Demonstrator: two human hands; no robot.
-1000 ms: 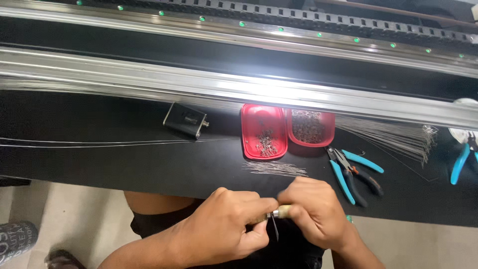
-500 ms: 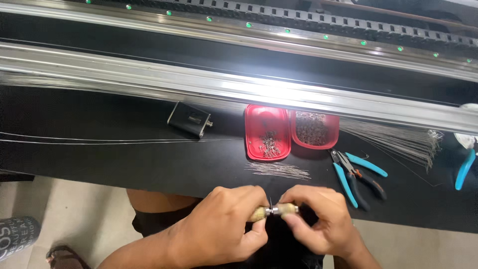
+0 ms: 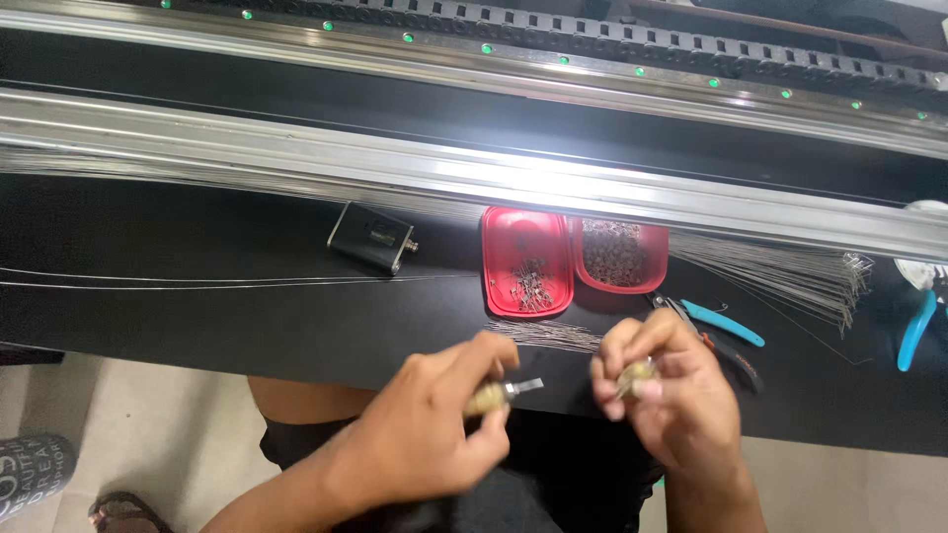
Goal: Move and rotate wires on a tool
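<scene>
Far left on the black table (image 3: 197, 326), thin wires (image 3: 247, 282) run lengthwise. A small black box (image 3: 372, 237) with a metal tip sits right of them, toward the far rail (image 3: 395, 168).

Your left hand (image 3: 449, 419) is closed around a small brass-coloured tool (image 3: 494, 397), its grey metal tip pointing right (image blurred here). Just beyond it lies a bundle of fine needles (image 3: 548, 336).

Far of that, two red trays: the left tray (image 3: 528, 262) holds a few small metal parts, the right tray (image 3: 617, 255) a denser heap.

Your right hand (image 3: 667, 395) is curled shut on a second small brass-coloured piece (image 3: 634, 377), apart from the tool.

Blue-handled pliers (image 3: 721, 326) lie just right of that hand; another blue-handled tool (image 3: 916, 331) lies at the right edge.
</scene>
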